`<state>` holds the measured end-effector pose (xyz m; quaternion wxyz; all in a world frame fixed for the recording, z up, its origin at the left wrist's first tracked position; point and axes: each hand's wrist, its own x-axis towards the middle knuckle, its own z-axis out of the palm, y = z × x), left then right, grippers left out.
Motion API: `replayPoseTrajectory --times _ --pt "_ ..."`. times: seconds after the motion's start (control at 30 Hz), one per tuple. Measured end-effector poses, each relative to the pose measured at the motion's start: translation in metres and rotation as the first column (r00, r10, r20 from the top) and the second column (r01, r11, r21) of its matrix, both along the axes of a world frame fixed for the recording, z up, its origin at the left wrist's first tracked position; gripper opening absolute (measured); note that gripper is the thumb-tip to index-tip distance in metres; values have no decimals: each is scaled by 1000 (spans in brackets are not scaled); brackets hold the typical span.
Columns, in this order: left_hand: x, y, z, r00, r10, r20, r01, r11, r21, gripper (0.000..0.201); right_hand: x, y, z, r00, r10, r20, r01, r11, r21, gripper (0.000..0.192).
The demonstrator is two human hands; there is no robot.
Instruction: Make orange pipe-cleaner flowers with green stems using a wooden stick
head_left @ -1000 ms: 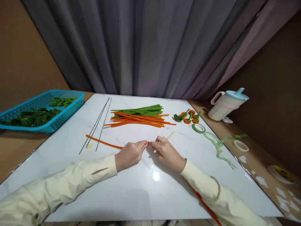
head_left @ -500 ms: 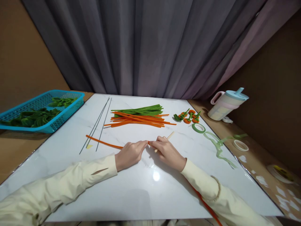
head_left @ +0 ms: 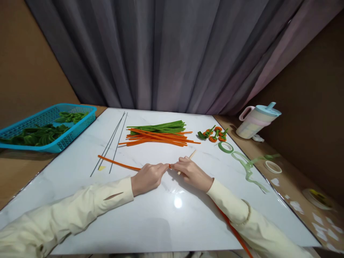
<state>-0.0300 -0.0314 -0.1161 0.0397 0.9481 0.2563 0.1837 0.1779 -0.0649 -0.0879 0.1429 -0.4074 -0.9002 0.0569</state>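
Near counter (head_left: 161, 229) centre, both hands are meeting fingertip to fingertip. L hand (head_left: 147, 177) is pinching an orange pipe cleaner (head_left: 118, 163) at its R end, fingers closed tight on it; R hand (head_left: 191, 172) is pinching the same spot from the other side, fingers also closed, w/ a thin wooden stick (head_left: 191, 155) poking out beyond the knuckles, up and to the R. Can't tell exactly how cleaner and stick are joined at the pinch; too small.

Key relation: the cleaner's long axis is running L and slightly away from the fingers, lying flat on the counter, free end stopping by 3 thin dark wires (head_left: 114, 139). So the loose length is lying wholly on the L hand's side; R hand is holding only the end and the stick.

Farther back: a pile of green and orange pipe cleaners (head_left: 158, 133), a few small finished orange-green pieces (head_left: 213, 134), a green tape roll (head_left: 225, 147) w/ a loose strip trailing R. Blue basket (head_left: 77, 123) of green pieces is sitting far L, lidded cup (head_left: 256, 120) far R. Another orange length (head_left: 233, 231) is showing under the R sleeve.
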Motion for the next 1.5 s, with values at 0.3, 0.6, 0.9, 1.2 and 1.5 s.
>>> replayPoseTrajectory --times 0.3,0.6,0.9,1.2,1.5 --pt "2 4 -2 997 45 70 -43 999 -26 29 28 -13 15 952 -41 305 -11 986 166 37" --pt "4 5 -3 996 65 53 -61 996 -68 28 47 -15 38 860 -264 438 56 900 433 46" --pt "4 5 -1 998 69 15 -67 995 -74 28 17 -10 83 916 -162 -368 224 965 133 37" --pt "5 4 2 997 71 1 -71 993 -90 26 -8 -22 42 488 -332 -807 13 927 -374 26" --pt "5 4 1 997 71 3 -71 994 -83 26 -2 -24 38 722 -326 -610 175 939 -295 27"
